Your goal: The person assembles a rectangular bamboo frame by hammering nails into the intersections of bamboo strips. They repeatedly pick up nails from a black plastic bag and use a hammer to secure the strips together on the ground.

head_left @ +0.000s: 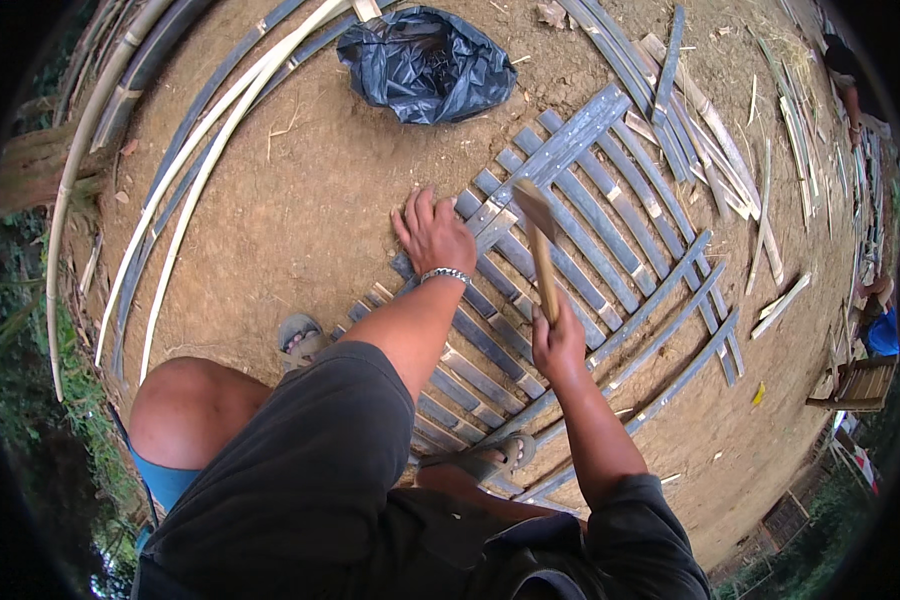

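A panel of dark, split bamboo slats (600, 215) lies on the ground, joined by crosspieces. My left hand (438, 238), wearing a chain bracelet, rests at the left end of the upper crosspiece (550, 155). Its fingers stretch forward over the edge; the thumb side is partly hidden. In my right hand (560, 340) is a hammer (543, 260), gripped by its wooden handle. Its dark head is raised over the slats, close to the right of my left hand. Small nail-like spots show on the crosspiece.
A black plastic bag (425, 65) stands open beyond the panel. Long bamboo strips (205, 170) curve along the left, and loose strips (715, 150) lie at the right. My sandalled foot (495, 455) is on the panel's near part. Another person (850, 85) is at the far right.
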Demonstrator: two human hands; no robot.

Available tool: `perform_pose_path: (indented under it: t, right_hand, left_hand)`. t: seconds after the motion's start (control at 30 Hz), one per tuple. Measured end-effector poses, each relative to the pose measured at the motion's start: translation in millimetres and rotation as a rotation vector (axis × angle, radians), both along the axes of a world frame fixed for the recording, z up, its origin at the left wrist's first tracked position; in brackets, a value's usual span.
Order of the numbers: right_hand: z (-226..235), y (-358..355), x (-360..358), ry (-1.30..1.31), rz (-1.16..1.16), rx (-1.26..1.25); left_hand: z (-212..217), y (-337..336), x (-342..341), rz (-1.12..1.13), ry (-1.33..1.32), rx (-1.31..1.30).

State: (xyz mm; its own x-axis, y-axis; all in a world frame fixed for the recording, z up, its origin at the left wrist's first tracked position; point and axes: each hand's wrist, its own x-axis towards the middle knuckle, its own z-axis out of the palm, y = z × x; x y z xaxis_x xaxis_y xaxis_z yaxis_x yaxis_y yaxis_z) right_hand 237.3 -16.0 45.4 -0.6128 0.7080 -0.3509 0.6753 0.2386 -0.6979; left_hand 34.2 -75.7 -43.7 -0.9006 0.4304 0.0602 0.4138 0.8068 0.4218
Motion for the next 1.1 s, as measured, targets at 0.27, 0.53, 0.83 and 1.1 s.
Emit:
perform_pose_path:
  t: [0.27,0.53,0.83,1.1]
  right_hand:
    - [-9,-16,15,-0.059,0.056,0.057]
    - [-5,-16,18,-0.19,0.11,-0.014]
    - [1,-28,102,-0.188,-0.207,-0.004]
    - [-36,-89,84,0.072,-0.665,-0.394]
  left_hand:
    - [0,-2,2,-0.003,-0.022,-0.001]
    - [2,-1,1,-0.007,-0.073,0.034]
    - [5,-4,-11,0.086,0.035,0.433]
    - [84,88,-176,-0.099,0.106,0.573]
